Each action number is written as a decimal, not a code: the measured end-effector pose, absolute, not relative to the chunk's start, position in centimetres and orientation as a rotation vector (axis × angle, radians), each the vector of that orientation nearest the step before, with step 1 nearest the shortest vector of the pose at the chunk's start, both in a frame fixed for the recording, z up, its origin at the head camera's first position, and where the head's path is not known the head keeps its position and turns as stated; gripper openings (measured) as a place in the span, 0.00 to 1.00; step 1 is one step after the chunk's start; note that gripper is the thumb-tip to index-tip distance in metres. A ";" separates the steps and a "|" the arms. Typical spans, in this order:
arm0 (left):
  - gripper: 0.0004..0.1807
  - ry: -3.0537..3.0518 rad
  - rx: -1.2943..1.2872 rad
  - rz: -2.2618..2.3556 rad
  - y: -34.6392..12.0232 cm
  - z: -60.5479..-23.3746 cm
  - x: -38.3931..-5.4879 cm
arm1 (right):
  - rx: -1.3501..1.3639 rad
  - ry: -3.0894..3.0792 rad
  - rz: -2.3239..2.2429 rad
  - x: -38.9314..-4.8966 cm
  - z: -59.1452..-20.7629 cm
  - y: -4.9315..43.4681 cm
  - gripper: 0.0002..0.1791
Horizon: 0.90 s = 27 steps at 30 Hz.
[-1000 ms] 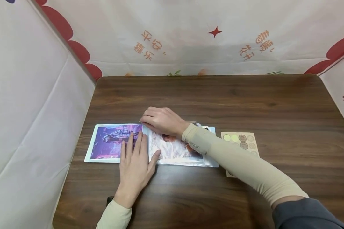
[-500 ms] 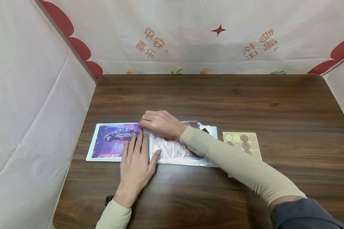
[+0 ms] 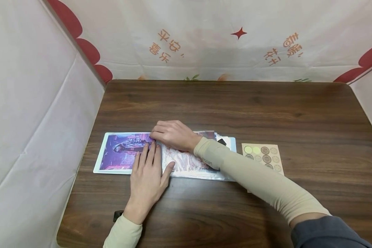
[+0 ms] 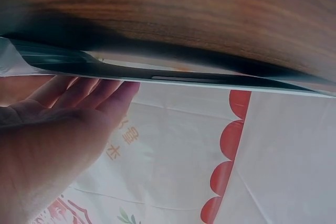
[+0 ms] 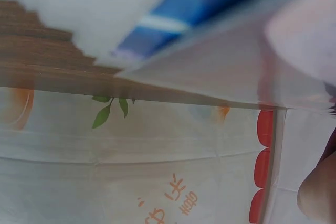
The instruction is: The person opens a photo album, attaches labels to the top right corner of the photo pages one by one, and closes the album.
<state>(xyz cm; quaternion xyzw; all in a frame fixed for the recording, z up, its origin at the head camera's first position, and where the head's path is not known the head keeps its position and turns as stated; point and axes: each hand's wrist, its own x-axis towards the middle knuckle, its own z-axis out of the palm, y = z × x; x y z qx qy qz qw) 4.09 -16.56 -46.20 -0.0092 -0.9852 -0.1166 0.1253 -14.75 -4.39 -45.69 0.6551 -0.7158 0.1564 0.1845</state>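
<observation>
An opened photo album (image 3: 121, 169) with clear sleeves lies on the table. A purple picture (image 3: 119, 158) of a hooded figure fills its left page, and a glossy pale and reddish picture (image 3: 186, 162) lies on its right side. My left hand (image 3: 147, 182) rests flat near the fold, fingers straight across the purple picture's right part. Its fingers touch the sheet's edge in the left wrist view. At the top of the fold, my right hand (image 3: 175, 134) curls its fingers and pinches the album's page; the fingertips are mostly hidden. The right wrist view shows a blurred clear sleeve (image 5: 210, 72) close up.
Right of the album lies a beige sheet of round stickers (image 3: 266, 158), partly under my right forearm. White sheets and a small black piece (image 3: 222, 141) stick out at the album's right end. White printed cloth (image 3: 204, 41) borders the wooden table (image 3: 235, 103) behind and at the sides.
My right hand has shifted slightly down toward the album, uncovering more of the sheets behind it. My left hand stays in place. The view has shifted a little.
</observation>
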 end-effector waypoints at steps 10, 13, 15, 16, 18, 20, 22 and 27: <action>0.46 -2.866 -0.025 -0.342 -16.6 -46.3 4.0 | 1.863 -2.034 0.425 -14.8 -45.9 -4.5 0.13; 0.46 -2.871 -0.023 -0.337 -16.7 -46.2 4.0 | 1.869 -2.054 0.399 -14.8 -45.9 -4.6 0.14; 0.46 -2.872 -0.022 -0.334 -16.7 -46.2 4.0 | 1.876 -2.072 0.391 -14.8 -45.8 -4.6 0.14; 0.46 -2.873 -0.022 -0.333 -16.7 -46.2 4.0 | 1.880 -2.083 0.387 -14.7 -45.8 -4.6 0.14; 0.46 -2.876 -0.020 -0.334 -16.7 -46.2 4.0 | 1.889 -2.103 0.377 -14.7 -45.7 -4.7 0.14; 0.46 -2.880 -0.018 -0.338 -16.7 -46.2 4.0 | 1.897 -2.118 0.365 -14.7 -45.6 -4.7 0.14; 0.45 -2.885 -0.014 -0.342 -16.7 -46.2 4.0 | 1.904 -2.132 0.353 -14.7 -45.5 -4.7 0.14; 0.45 -2.883 -0.013 -0.347 -16.7 -46.2 3.9 | 1.917 -2.162 0.329 -14.8 -45.4 -4.8 0.14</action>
